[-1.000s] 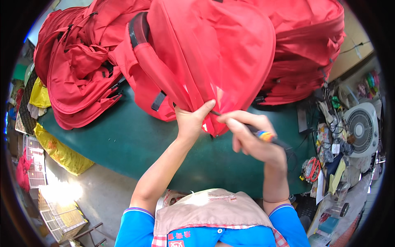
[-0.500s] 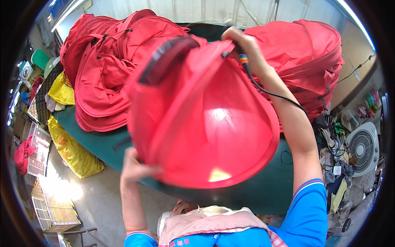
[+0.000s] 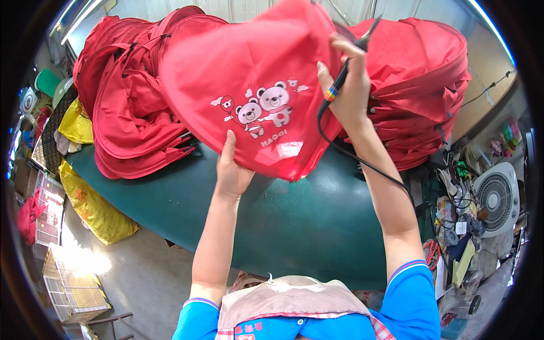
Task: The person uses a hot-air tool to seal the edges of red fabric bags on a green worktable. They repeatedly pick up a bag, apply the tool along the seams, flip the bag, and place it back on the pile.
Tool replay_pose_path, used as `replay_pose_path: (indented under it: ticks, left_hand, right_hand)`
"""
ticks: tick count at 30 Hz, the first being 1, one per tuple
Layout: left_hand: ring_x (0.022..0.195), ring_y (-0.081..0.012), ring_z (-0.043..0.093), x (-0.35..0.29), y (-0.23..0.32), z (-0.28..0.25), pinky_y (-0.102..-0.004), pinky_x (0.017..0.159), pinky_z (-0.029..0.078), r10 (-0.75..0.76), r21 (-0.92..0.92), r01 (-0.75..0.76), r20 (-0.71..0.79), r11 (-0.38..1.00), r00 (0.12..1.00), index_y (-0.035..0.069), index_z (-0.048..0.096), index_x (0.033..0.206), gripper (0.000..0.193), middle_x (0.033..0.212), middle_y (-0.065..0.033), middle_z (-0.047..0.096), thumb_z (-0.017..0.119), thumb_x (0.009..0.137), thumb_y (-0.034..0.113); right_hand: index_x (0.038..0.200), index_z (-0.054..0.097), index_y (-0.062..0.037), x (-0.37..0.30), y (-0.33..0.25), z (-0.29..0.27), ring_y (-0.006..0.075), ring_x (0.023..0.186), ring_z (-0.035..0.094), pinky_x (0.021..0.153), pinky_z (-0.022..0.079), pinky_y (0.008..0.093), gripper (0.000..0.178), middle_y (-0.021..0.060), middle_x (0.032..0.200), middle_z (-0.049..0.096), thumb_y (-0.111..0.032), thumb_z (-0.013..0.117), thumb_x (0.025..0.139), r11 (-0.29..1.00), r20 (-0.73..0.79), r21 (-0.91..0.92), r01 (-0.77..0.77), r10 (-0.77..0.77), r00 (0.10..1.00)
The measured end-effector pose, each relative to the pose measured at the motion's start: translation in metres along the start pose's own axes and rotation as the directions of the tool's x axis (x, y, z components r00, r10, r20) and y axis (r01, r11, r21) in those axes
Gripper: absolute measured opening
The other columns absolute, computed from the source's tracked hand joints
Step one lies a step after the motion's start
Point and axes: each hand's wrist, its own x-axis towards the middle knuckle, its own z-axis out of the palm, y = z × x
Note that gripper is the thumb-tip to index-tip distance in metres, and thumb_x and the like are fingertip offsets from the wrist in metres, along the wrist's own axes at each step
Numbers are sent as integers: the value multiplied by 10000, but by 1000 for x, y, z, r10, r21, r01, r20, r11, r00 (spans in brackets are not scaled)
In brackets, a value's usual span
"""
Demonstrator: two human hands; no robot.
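A red fabric canopy [image 3: 195, 73] with a stiff curved rim and two printed bears on its face is held up over the table. My left hand [image 3: 233, 174] grips its lower left edge, thumb on the front and fingers hidden beneath. At its right edge, my right hand [image 3: 350, 88] is closed around a corded soldering iron [image 3: 342, 76] with a black handle, coloured bands and a thin tip pointing up and away. The right thumb lies against the canopy's cloth; whether those fingers also pinch it, I cannot tell.
Piled red canopies stand at the back left [image 3: 133, 113] and back right [image 3: 411, 85] of the dark green table [image 3: 272, 226]. The iron's black cord [image 3: 377, 169] runs along my right forearm. A grey fan [image 3: 496, 198] stands among clutter at right; a yellow sack [image 3: 96, 207] lies at left.
The canopy has turned from its hollow inner side to its printed face and moved up and away. My left hand moved right and up. The right hand came lower, still holding the iron.
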Motion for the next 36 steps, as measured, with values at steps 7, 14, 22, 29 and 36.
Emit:
replay_pose_path:
  ticks: [7,14,22,29,36]
  left_hand:
    - [1238,-218,612,-2,-58,-13,-382,1041,506,-189,441,238,-153,865,970,31,478,1440,758,1365,-96,617,835,773,-4]
    - [1222,-225,621,-12,-46,-27,-390,1054,508,-147,514,231,-200,826,969,16,508,1398,691,1306,-98,643,841,793,31]
    - [1203,-219,628,-15,-33,-30,-375,1025,509,-131,676,252,-226,692,965,-2,535,1359,600,1311,-125,647,821,856,156]
    - [1132,-205,662,-17,-45,-29,-357,968,536,-69,676,169,-172,718,983,-17,585,1298,487,1235,-123,684,791,882,130]
    - [1026,-195,701,-26,-51,-10,-347,893,564,13,726,103,-152,680,988,-27,651,1202,348,1105,-114,733,762,906,119]
  right_hand:
    - [1172,496,-35,-47,-22,32,269,1146,690,903,549,343,405,214,1383,619,2,767,874,958,197,152,-245,214,957]
    - [1085,596,-143,-106,25,-48,271,1345,550,1216,165,558,235,72,1376,660,-255,719,919,813,367,-580,44,213,906]
    - [1281,628,-34,-109,-157,-79,182,656,578,607,490,331,351,53,780,543,-33,675,933,893,462,88,-441,356,813]
    - [1150,683,-19,-131,-183,-68,225,579,666,534,537,326,295,96,716,652,47,666,863,823,533,75,-563,444,720]
    - [1072,674,-12,-129,-171,-53,243,582,683,545,540,328,202,127,685,645,32,657,876,797,554,-12,-604,508,659]
